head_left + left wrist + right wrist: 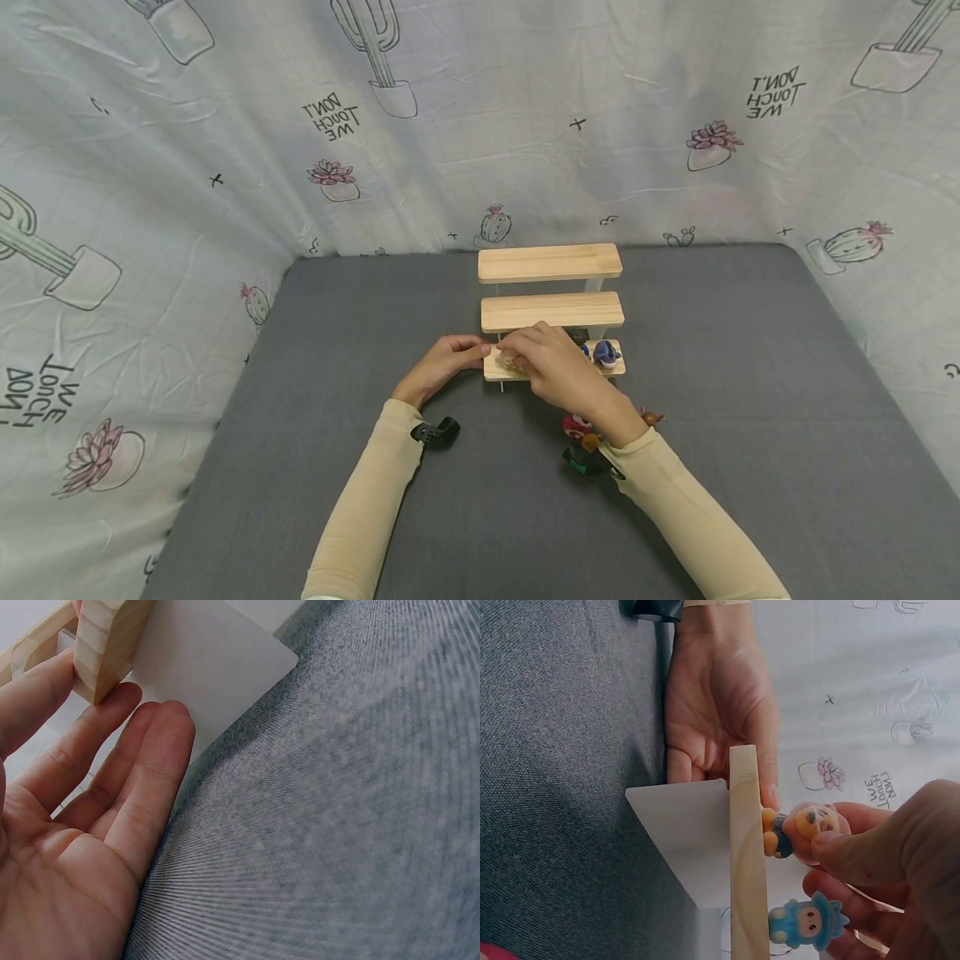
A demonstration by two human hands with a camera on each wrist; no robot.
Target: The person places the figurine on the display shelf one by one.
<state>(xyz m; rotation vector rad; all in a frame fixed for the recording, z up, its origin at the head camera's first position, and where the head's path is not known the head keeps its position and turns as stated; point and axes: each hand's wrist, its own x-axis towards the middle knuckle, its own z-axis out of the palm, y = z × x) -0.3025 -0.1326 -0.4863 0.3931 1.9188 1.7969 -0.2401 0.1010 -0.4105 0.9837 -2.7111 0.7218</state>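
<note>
A three-tier wooden shelf [551,312] with white side supports stands on the grey table. My left hand [442,367] holds the left end of its bottom board [747,870], thumb on top and index finger underneath. My right hand [558,371] pinches the head of a small orange and dark-blue figurine [781,834], whose feet meet that board near its left end. A light-blue figurine with a pointed hat [808,921] stands beside it, below my right fingers. Farther right on the same board is a dark-blue figurine [606,354], with others partly hidden by my right hand.
Under my right wrist lie a red figurine [576,427], a black and green one [581,461] and a brown one [651,417], partly covered by the arm. A printed cloth [540,167] hangs behind the grey table [750,400].
</note>
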